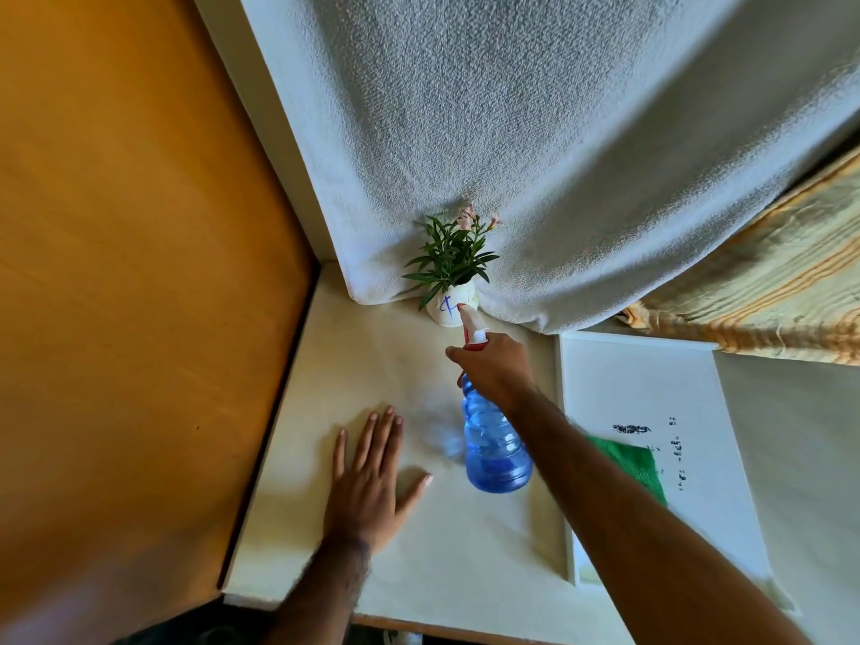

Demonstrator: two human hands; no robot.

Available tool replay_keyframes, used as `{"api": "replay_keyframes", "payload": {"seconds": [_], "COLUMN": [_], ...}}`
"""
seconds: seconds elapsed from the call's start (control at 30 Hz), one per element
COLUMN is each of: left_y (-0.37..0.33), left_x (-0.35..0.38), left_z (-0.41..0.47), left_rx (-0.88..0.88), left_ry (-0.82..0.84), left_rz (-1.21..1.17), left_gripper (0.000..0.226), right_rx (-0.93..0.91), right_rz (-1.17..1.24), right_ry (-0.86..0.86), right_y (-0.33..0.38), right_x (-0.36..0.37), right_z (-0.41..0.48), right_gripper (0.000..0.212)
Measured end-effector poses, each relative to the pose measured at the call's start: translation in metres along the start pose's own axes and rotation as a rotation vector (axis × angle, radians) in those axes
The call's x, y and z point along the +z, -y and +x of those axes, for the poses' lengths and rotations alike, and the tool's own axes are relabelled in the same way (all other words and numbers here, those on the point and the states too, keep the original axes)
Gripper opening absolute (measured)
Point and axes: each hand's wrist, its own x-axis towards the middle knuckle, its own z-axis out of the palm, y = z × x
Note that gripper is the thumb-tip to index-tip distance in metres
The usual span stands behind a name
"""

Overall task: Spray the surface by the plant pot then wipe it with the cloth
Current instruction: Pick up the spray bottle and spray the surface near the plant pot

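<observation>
A small white plant pot (pixel 450 310) with green leaves and pink buds stands at the back of the cream surface (pixel 372 360), against a white curtain. My right hand (pixel 495 371) grips the neck of a blue spray bottle (pixel 494 446) held above the surface, its red and white nozzle pointing at the pot. My left hand (pixel 372 481) lies flat on the surface, fingers spread, just left of the bottle. A green cloth (pixel 635 467) rests to the right, partly hidden behind my right forearm.
An orange wooden panel (pixel 139 272) walls the left side. The white curtain (pixel 535 155) hangs behind the pot. A white board (pixel 651 388) with dark print lies to the right under the cloth. A striped fabric (pixel 768 295) hangs at the far right.
</observation>
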Motion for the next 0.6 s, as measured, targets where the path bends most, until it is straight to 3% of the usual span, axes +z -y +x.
{"api": "replay_keyframes", "payload": {"seconds": [0.27, 0.47, 0.6], "left_y": [0.0, 0.0, 0.0], "left_x": [-0.003, -0.006, -0.007], "left_z": [0.0, -0.001, -0.003], "left_rx": [-0.009, -0.004, 0.009], "left_ry": [-0.002, -0.025, -0.048], "left_rz": [0.008, 0.015, 0.014], "left_gripper": [0.092, 0.093, 0.093], "right_rx": [0.014, -0.105, -0.289], "right_rz": [0.035, 0.254, 0.483], "right_ry": [0.047, -0.15, -0.34], "right_y": [0.0, 0.006, 0.006], "right_x": [0.001, -0.041, -0.096], "right_z": [-0.003, -0.023, -0.029], "right_gripper": [0.017, 0.01, 0.022]}}
